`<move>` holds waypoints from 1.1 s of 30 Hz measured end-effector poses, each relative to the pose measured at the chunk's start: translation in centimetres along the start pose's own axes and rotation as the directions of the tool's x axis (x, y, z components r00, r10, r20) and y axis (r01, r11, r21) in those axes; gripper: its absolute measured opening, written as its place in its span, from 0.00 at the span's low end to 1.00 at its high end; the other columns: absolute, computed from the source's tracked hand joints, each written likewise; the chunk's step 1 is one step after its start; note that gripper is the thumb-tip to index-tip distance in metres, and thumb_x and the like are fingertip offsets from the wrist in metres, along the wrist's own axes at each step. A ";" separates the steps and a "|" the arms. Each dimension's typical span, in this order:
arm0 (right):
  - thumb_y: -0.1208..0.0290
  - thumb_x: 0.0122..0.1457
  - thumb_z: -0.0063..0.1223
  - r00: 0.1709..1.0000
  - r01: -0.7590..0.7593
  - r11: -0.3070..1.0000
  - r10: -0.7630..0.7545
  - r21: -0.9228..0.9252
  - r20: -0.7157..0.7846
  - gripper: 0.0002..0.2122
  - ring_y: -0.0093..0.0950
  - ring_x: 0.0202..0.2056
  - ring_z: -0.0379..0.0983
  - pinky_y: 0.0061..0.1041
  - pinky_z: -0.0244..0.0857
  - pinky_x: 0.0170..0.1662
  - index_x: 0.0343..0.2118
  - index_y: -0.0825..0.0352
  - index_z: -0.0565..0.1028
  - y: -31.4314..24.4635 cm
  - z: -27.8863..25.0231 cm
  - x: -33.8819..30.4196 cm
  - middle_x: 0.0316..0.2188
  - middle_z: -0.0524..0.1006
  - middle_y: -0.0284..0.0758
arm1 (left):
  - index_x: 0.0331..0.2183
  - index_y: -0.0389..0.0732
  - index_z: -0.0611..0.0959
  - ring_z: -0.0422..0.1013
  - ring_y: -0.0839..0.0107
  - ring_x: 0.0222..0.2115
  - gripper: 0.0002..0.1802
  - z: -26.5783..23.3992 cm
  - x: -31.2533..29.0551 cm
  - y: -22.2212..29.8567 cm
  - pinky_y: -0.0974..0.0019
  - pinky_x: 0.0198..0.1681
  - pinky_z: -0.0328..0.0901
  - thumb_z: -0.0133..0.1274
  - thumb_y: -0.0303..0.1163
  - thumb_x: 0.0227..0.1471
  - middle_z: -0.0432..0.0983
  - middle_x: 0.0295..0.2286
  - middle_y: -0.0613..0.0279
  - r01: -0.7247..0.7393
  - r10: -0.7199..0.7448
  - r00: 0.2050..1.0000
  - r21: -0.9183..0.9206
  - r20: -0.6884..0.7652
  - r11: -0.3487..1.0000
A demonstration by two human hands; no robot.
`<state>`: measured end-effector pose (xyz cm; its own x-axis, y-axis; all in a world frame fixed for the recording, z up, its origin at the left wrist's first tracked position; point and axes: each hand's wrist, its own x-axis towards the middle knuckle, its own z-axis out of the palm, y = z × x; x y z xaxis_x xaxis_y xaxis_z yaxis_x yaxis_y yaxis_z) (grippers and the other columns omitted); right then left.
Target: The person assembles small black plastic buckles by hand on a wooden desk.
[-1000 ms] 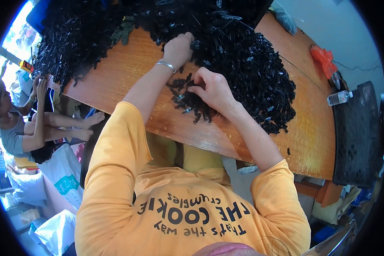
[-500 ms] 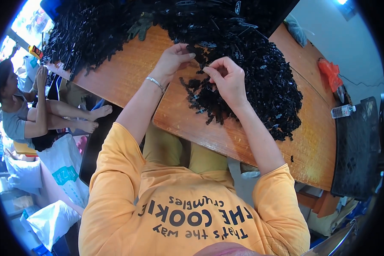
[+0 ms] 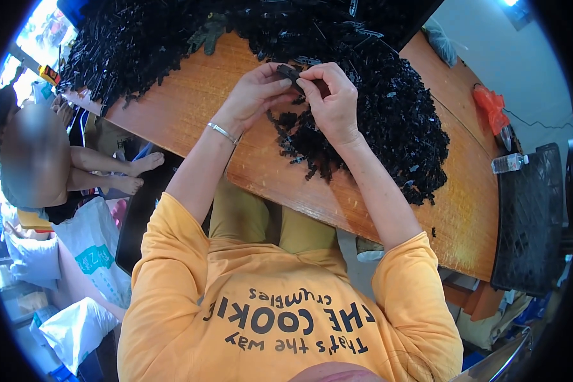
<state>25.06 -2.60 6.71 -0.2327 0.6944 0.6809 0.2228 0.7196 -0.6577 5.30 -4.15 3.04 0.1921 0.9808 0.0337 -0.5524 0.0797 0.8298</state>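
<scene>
Between my two hands, over the near-left edge of a pile of small black plastic parts (image 3: 388, 121), is a small black plastic piece (image 3: 289, 72). My left hand (image 3: 258, 93) pinches it with thumb and fingers. On its right end, the thumb and forefinger of my right hand (image 3: 330, 97) grip the same piece. Its exact shape is partly covered by my fingertips. Loose black parts lie on the wooden table (image 3: 261, 162) just below my hands.
Another heap of black parts (image 3: 134, 51) covers the table's far left, with a dark glove (image 3: 208, 33) at its edge. To the right are a red plastic bag (image 3: 490, 108), a clear bottle (image 3: 510, 163) and a black crate (image 3: 528, 223). Another person (image 3: 38, 153) sits at left.
My hands have come together and lifted slightly off the pile. The black piece now shows clearly between them. The seated person at left has shifted.
</scene>
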 end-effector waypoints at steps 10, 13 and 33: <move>0.80 0.53 0.68 0.997 0.016 0.999 -0.012 -0.046 0.082 0.06 0.35 0.32 0.81 0.28 0.75 0.34 0.33 0.68 0.81 0.4 -0.6 -0.9 0.33 0.80 0.39 | 0.55 0.35 0.77 0.80 0.68 0.48 0.19 1.1 -1.5 0.0 0.66 0.53 0.79 0.59 0.21 0.63 0.78 0.48 0.59 -0.017 0.016 1.000 -0.019 -0.025 1.000; 0.76 0.52 0.72 0.973 -0.148 0.988 0.154 -0.046 0.173 0.09 0.34 0.32 0.81 0.28 0.75 0.36 0.34 0.68 0.80 0.6 -0.4 -1.2 0.33 0.80 0.38 | 0.55 0.35 0.78 0.79 0.73 0.45 0.20 2.0 -2.3 0.2 0.71 0.50 0.77 0.61 0.22 0.63 0.79 0.46 0.61 -0.013 0.015 0.999 0.040 -0.033 0.999; 0.66 0.60 0.66 0.856 -0.101 0.973 0.192 -0.209 0.481 0.08 0.32 0.34 0.82 0.32 0.75 0.39 0.36 0.66 0.83 2.0 5.9 -1.3 0.32 0.84 0.37 | 0.50 0.31 0.85 0.77 0.80 0.37 0.18 -8.2 -24.8 8.1 0.74 0.41 0.71 0.64 0.29 0.59 0.84 0.40 0.66 0.282 -0.169 0.957 0.903 -0.238 0.324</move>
<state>20.22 -2.12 2.61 -0.6112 0.7319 0.3012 0.4379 0.6297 -0.6416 -10.56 -26.36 4.37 0.0840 0.9671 -0.2400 0.6073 0.1412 0.7818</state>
